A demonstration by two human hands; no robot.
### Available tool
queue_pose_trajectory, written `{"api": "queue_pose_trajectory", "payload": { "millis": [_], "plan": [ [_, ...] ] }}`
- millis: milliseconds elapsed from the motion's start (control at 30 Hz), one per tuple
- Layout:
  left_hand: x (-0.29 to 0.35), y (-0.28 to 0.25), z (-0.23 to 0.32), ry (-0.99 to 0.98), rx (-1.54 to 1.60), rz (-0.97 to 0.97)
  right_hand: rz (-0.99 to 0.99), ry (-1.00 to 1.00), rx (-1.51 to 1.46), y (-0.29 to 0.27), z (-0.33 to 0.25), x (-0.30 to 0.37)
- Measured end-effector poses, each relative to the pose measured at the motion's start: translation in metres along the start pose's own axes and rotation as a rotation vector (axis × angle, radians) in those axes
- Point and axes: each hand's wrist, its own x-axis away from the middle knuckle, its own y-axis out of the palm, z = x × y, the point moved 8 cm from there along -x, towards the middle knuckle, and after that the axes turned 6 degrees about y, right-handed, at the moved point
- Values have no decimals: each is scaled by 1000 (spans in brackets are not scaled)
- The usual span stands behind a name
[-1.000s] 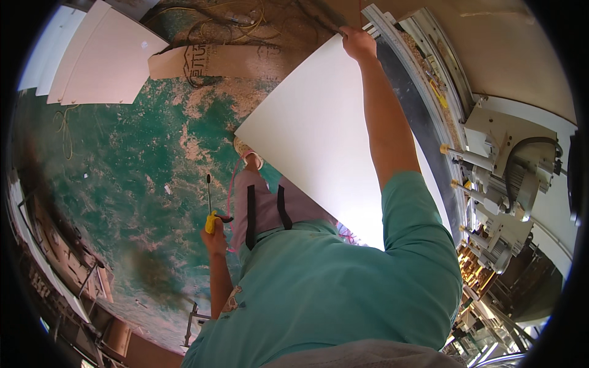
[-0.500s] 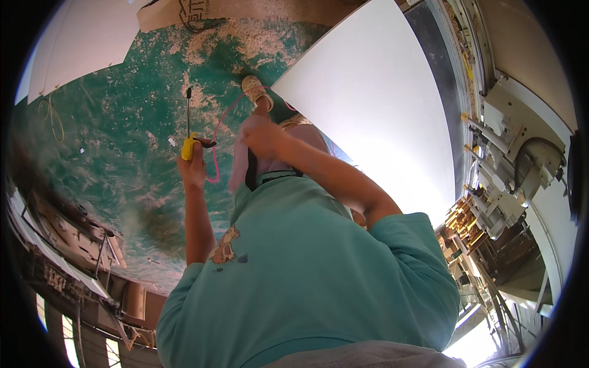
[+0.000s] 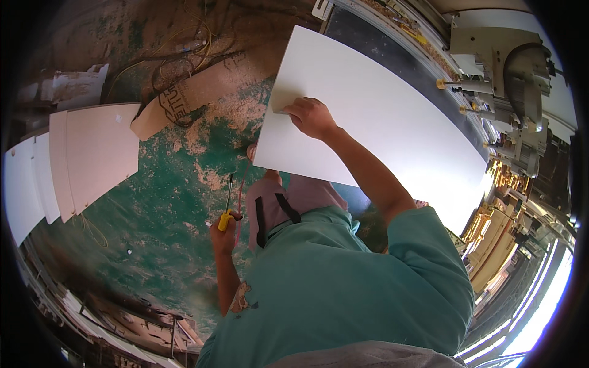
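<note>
Right under the camera, around 6 o'clock, it's one teal shirt (image 3: 343,276) and two bare hands, both busy. Left hand (image 3: 222,237) sits at about 8 o'clock, closed around one yellow-handled blow gun (image 3: 226,220), thin nozzle pointing up toward 12, with one pink hose (image 3: 238,230) hanging just beside it. Right hand (image 3: 311,116) is up at 12, fingers curled together at the face of one big white panel (image 3: 368,122), near its left edge; can't tell if there's something thin pinched at the tips or just shadow. That panel spreads from 12 round to 3. My read: this is the surface-handling stage, right hand doing the work while the gun waits, and the next move calls for a light touch on that face plus keeping the nozzle and hose clear of the panel's corner. Further out, one printed cardboard piece (image 3: 190,95) lies on the green floor (image 3: 165,202) at 10, and at least three boards (image 3: 104,159) lean together at 9. Over at 2 there's one machine (image 3: 491,43), and I count at least three yellow-tipped rods (image 3: 472,86) on it.
</note>
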Motion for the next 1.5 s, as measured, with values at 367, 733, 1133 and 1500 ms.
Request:
{"api": "queue_pose_trajectory", "payload": {
  "millis": [367,733,1133,1500],
  "plan": [
    [29,5,15,-17,-113,135,-115,430,457,-43,159,-217],
    [5,-1,48,111,-196,113,10,103,467,-36,107,-178],
    [-10,-116,8,234,-481,-95,-21,1,-7,71,-122,62],
    [-4,-172,-36,144,-619,-248,57,470,138,73,-66,90]
  ]
}}
